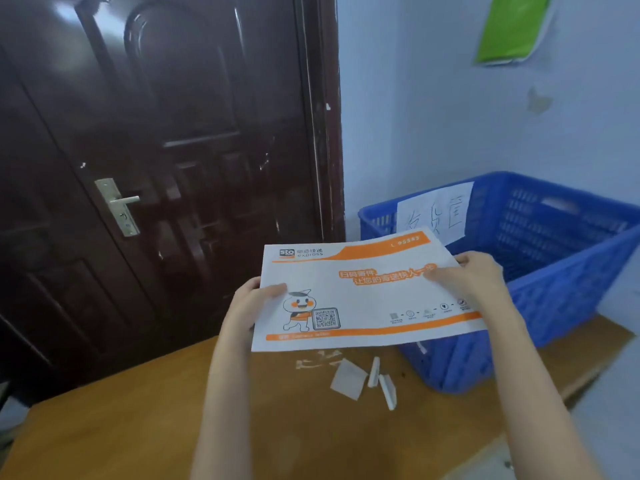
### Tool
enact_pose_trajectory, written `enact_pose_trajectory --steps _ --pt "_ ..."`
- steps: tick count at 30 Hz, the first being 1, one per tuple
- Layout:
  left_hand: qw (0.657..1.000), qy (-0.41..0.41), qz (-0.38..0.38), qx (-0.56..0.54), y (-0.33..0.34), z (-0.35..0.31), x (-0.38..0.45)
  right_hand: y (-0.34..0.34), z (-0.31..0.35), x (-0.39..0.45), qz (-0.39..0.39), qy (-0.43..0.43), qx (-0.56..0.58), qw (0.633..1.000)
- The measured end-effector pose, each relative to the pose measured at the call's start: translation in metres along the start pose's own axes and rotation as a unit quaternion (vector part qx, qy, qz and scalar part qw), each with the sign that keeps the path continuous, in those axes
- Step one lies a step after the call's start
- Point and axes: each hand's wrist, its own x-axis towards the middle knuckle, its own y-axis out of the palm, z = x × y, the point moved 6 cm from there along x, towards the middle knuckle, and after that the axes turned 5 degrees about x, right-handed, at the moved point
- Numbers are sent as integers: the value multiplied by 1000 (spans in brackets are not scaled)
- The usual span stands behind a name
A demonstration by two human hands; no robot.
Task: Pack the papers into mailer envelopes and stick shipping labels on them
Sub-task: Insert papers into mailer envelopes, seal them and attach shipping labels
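We hold one mailer envelope (363, 292) in the middle of the frame, lifted off the wooden worktop (138, 420) and tilted with its printed orange-and-white face up toward us. Held flat between both sides like this, it probably stays unbent and easy to check before it goes down; its right end already hangs over the rim of the blue crate (554, 258) at the right of the frame, so we judge it is headed for that crate, though we cannot tell whether it is already filled or labelled.

Our left hand (254, 299) pinches the envelope's left edge, thumb lying on the printed face and the other fingers hidden underneath. Our right hand (474, 271) grips the right edge the same way, thumb stretched across the top surface near the orange slogan and fingers curled round the far edge. Neither hand is spread; both are pressed onto the envelope.

A white sheet with handwritten characters (436, 211) hangs on the crate's inner wall. Below the envelope, small white paper scraps (360, 379), perhaps peeled backing, lie on the worktop just beside the crate. No loose papers or labels show.
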Motion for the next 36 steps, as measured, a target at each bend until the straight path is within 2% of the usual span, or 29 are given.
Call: enact_pose_trajectory --steps 5,12,17,26,36 --pt "998 49 26 27 92 -46 20 -72 -15 53 -27 19 19 999" --pt "995 63 55 49 223 -86 55 -163 -45 147 -45 9 26 999" --pt "996 43 64 49 289 -97 85 -203 -64 204 -39 7 35 999" --pt "983 -35 92 156 353 -83 187 -205 -99 317 1 40 4 999" --pt "961 -139 67 228 382 -21 264 -136 -156 423 124 142 -160 969"
